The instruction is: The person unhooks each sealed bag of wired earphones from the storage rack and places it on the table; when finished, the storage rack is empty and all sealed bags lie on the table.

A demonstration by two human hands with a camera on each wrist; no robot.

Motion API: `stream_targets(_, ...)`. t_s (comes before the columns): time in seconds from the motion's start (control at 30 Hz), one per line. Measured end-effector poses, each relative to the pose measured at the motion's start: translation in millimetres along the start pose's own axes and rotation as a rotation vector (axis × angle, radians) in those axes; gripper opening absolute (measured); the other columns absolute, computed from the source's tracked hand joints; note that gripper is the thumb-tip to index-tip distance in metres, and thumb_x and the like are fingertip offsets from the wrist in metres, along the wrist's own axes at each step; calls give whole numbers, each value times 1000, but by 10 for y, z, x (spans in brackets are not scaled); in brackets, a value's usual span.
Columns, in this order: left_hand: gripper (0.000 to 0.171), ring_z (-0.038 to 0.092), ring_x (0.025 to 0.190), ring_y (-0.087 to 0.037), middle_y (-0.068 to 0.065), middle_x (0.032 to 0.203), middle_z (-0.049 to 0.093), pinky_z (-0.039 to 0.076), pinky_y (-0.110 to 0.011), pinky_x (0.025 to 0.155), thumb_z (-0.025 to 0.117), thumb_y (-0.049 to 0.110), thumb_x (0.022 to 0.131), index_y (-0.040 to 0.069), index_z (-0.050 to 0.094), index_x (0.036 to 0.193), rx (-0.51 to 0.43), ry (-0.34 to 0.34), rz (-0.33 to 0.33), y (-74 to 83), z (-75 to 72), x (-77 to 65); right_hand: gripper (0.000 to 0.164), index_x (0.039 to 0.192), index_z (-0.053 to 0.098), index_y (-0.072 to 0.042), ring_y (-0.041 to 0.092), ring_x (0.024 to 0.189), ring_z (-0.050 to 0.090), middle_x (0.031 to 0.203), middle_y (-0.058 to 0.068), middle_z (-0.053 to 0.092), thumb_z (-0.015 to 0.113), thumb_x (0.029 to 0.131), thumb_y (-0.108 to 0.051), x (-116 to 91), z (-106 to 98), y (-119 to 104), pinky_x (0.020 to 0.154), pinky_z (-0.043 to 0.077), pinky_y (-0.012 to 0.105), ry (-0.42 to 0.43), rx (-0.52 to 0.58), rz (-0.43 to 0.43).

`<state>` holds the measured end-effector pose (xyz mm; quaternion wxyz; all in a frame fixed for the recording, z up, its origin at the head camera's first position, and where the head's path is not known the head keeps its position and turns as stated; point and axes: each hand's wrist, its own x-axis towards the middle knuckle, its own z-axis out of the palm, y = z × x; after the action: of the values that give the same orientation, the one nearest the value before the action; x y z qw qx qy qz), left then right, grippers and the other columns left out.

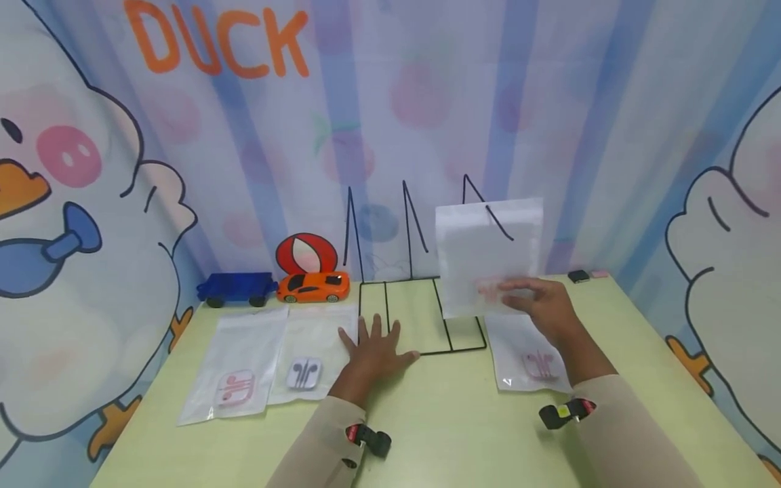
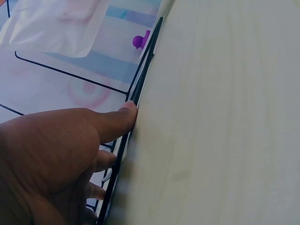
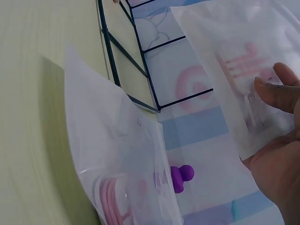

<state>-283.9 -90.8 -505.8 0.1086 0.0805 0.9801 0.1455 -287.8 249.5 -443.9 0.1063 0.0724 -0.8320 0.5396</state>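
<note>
My right hand [image 1: 543, 305] pinches the lower part of a white pouch [image 1: 478, 247], with pink earphones in a case showing through it. This pouch is upright at the right-hand prong of a black wire display rack [image 1: 454, 350]. The prong's sloping end shows in front of the pouch's top, and the rest lies behind it. My left hand [image 1: 375, 356] rests on the rack's base, fingers spread. In the left wrist view its thumb [image 2: 119, 119] touches the black front bar. Another pouch [image 1: 515, 369] with pink earphones lies below my right hand.
Left of the rack lie two more pouches, one with pink earphones [image 1: 236, 388], one with grey earphones [image 1: 304, 373]. Behind them stand a blue toy trailer [image 1: 238, 288] and an orange toy car [image 1: 314, 287]. Small black [image 1: 578, 276] and pink items sit back right. A purple knobbed object [image 3: 180, 178] shows beyond the lying pouch.
</note>
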Motion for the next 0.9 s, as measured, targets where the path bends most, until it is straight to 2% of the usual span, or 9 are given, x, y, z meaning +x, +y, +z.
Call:
stream_targets(0.17,87,2,169,-57,-21,183,16,-6,-86,125,57,69,103,22,35,173,-10,-23,-1,3,-9,-7,31,125,80,0,-10,116,60,144,19,72,83,96,-11,-130,-40,1,92,54,13,-19,-16,27)
stream_targets(0.33,89,-1,169,-55,-20,184,12,-10,-86,125,54,71,103,24,31,174,-3,-31,1,-15,19,48,31,124,80,0,-13,115,60,133,-3,78,84,96,-14,-240,-64,24,92,54,13,-16,-13,43)
stream_targets(0.4,89,-1,169,-55,-20,184,13,-10,-86,125,54,72,103,24,32,174,0,-25,-2,-27,31,72,31,123,81,-1,-11,116,61,130,-7,78,84,96,-16,-276,-72,23,92,55,14,-15,-25,44)
stream_targets(0.53,89,-1,169,-55,-20,184,12,-10,-86,124,54,72,103,25,31,174,-3,-31,-6,-40,46,98,31,124,82,-5,9,129,65,140,8,76,83,98,-20,-369,-74,10,92,55,15,-18,-48,66)
stream_targets(0.63,89,-2,169,-55,-19,185,11,-10,-86,125,55,72,102,26,31,174,5,-33,-1,-30,29,98,31,126,82,-6,28,140,61,149,17,70,82,99,-22,-446,-78,-26,92,54,16,-24,-52,95)
stream_targets(0.7,89,-2,169,-55,-19,185,11,-11,-85,125,55,72,103,26,30,174,6,-35,-1,-31,27,104,31,127,81,-6,31,142,60,151,18,68,82,99,-21,-490,-77,-54,91,54,17,-26,-45,109)
stream_targets(0.8,89,-3,169,-55,-19,185,11,-11,-85,125,55,72,103,26,30,174,3,-32,-5,-30,24,91,31,126,82,-6,20,133,64,149,15,70,82,99,-20,-552,-70,-102,90,56,19,-22,-45,107)
stream_targets(0.9,88,-3,169,-54,-19,185,10,-11,-85,125,54,72,103,26,30,174,-3,-35,-11,-28,26,70,31,124,82,-5,4,118,65,138,-1,75,84,97,-20,-608,-64,-126,88,58,21,-16,-25,103)
